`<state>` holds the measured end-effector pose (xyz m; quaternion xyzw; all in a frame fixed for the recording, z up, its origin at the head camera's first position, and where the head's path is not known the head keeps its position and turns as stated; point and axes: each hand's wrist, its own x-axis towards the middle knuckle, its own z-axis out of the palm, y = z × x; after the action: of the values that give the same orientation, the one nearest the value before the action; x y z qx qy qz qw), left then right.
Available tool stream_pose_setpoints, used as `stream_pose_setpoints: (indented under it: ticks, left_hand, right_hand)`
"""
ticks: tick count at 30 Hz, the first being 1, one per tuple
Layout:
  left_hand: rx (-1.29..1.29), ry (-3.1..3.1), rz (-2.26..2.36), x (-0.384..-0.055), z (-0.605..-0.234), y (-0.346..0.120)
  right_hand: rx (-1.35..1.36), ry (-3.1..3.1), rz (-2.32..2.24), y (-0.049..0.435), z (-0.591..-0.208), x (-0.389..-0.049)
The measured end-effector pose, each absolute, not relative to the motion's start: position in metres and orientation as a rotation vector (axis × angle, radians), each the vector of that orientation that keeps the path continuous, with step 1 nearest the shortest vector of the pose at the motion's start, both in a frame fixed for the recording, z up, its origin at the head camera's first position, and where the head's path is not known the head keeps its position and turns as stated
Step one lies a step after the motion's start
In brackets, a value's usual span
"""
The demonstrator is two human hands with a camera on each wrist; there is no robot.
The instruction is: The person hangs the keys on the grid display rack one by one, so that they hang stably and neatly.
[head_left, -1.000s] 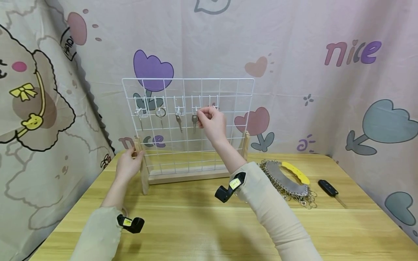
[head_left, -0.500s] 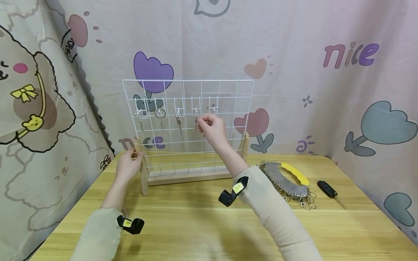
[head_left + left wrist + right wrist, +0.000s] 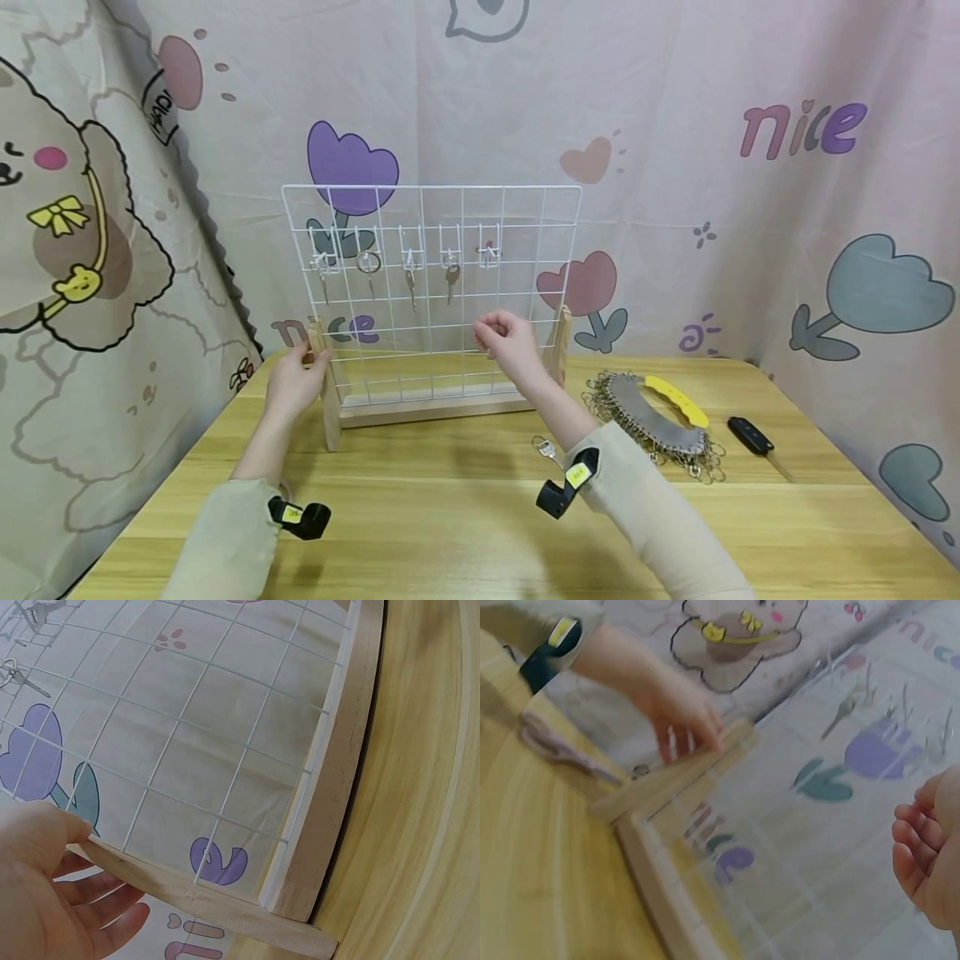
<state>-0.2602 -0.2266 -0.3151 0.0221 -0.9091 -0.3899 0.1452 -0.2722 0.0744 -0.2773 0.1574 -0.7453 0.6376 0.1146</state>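
Observation:
A white wire grid rack (image 3: 442, 327) with a wooden base stands on the table. My left hand (image 3: 295, 382) grips its left wooden post (image 3: 330, 408); the left wrist view shows the thumb (image 3: 75, 825) on the post. Several keys hang from white hooks near the top, the rightmost being a key (image 3: 452, 283) on the fourth hook. The fifth hook (image 3: 489, 255) bears no key. My right hand (image 3: 512, 346) is in front of the grid's lower right part, apart from it. Its fingers are loosely curled with nothing visible between them, also in the right wrist view.
A loose key (image 3: 547, 450) on a ring lies by the right wrist. Farther right are a grey crescent plate (image 3: 637, 408) with a yellow handle and many small rings, and a black car key (image 3: 752, 436). Scissors (image 3: 562, 750) lie beyond the left post. Printed curtain (image 3: 675, 167) hangs behind.
The right hand has let go of the key on the fourth hook and moved down and right. That key now hangs in full view. The left hand has stayed on the post.

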Motion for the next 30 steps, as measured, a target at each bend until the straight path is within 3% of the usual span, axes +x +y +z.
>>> stream_pose_setpoints:
  ticks: [15,30]
  left_hand:
    - [0.058,-2.615,-1.140,-0.261,-0.314,-0.225]
    - [0.075,-2.610,-1.120,-0.261,-0.314,-0.225]
  right_hand:
    - [0.328,-2.371,1.815,0.125,-0.345,-0.259]
    - [0.268,-2.606,1.698,0.172,-0.389,-0.254]
